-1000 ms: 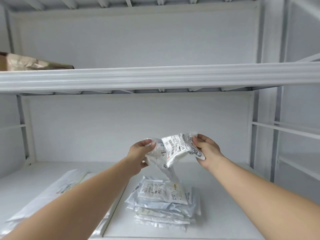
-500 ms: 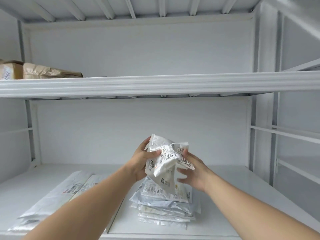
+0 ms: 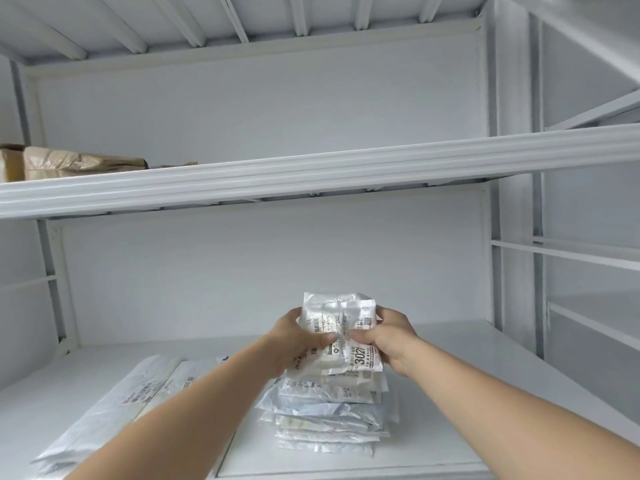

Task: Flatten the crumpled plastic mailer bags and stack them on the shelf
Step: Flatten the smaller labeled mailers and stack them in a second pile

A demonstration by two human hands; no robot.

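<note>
A crumpled silvery-white mailer bag [image 3: 341,327] with printed shipping labels is held upright in front of me, just above a stack of flattened mailer bags [image 3: 327,414] on the white shelf [image 3: 450,410]. My left hand [image 3: 294,336] grips the bag's left edge, thumb pressed on its front. My right hand [image 3: 389,336] pinches the right edge, thumb on the label. The bag's lower edge hangs over the top of the stack.
Larger white mailers [image 3: 138,393] lie flat on the shelf to the left of the stack. A brown paper package [image 3: 65,162] sits on the upper shelf [image 3: 311,171] at the left. White side racks stand at the right.
The bag was stretched wide between my hands, then bunched together. Now both hands hold it by its sides, more upright and squared, lower and nearer the stack.
</note>
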